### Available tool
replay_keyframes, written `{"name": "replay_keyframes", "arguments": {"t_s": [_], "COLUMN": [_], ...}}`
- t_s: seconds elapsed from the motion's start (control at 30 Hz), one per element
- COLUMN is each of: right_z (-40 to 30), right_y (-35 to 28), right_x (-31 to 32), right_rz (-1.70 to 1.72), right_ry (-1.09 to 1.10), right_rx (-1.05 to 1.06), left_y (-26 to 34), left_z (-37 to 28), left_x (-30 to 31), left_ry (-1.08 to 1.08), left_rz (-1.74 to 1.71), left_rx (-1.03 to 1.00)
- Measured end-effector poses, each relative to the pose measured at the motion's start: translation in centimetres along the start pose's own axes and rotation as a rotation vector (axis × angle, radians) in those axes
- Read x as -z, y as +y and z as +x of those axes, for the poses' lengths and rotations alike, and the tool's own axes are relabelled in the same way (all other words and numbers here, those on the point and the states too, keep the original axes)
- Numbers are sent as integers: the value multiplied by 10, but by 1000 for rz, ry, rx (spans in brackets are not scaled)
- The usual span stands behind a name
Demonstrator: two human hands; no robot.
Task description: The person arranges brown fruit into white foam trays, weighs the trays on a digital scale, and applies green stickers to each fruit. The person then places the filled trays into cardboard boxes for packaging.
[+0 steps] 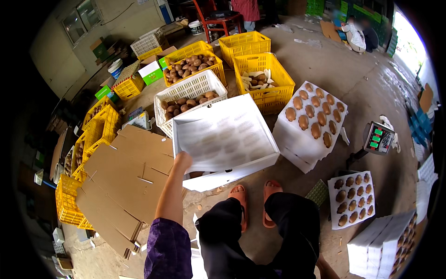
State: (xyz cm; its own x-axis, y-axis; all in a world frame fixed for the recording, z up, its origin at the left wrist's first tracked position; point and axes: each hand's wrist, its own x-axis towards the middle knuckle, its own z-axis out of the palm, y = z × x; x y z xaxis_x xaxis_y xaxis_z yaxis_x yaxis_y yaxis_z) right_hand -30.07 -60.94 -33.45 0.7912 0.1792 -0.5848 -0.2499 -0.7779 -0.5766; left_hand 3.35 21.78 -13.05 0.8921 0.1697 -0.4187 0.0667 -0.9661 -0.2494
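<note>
My left hand (183,161) grips the near left edge of a shallow white carton (226,136). A pale, thin sheet lies inside it, with faint rows of shapes showing through. Under its near edge is another white box (212,182), with a sliver of brown visible at the gap. Of my right arm, only a bit of skin shows at the bottom, beside my leg; the hand is hidden. Right of the carton stands a stack of white trays (296,143), topped with brown kiwifruit (309,111) seated in cells.
Flattened cardboard sheets (129,185) lie at left. Beyond the carton stand a white crate (190,83) and a yellow crate (287,82), both holding fruit. A digital scale display (379,138), a filled tray (352,199) and stacked trays (371,240) occupy the right. People (357,35) crouch far off.
</note>
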Motion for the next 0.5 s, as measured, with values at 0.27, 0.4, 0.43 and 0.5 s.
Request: {"name": "replay_keyframes", "arguments": {"t_s": [0.27,0.4,0.43,0.5], "right_z": [19,15,11,6], "right_y": [18,34,26,1], "right_x": [-17,-21,-24,-26], "right_rz": [4,168,247,323], "right_ry": [-1,32,37,-18], "right_rx": [30,-75,-147,-225], "left_y": [24,35,45,41], "left_z": [-61,-48,-49,-65], "left_x": [55,79,97,103], "left_ry": [165,171,258,345], "left_rz": [-355,-42,-37,-99], "left_rx": [573,461,443,419]}}
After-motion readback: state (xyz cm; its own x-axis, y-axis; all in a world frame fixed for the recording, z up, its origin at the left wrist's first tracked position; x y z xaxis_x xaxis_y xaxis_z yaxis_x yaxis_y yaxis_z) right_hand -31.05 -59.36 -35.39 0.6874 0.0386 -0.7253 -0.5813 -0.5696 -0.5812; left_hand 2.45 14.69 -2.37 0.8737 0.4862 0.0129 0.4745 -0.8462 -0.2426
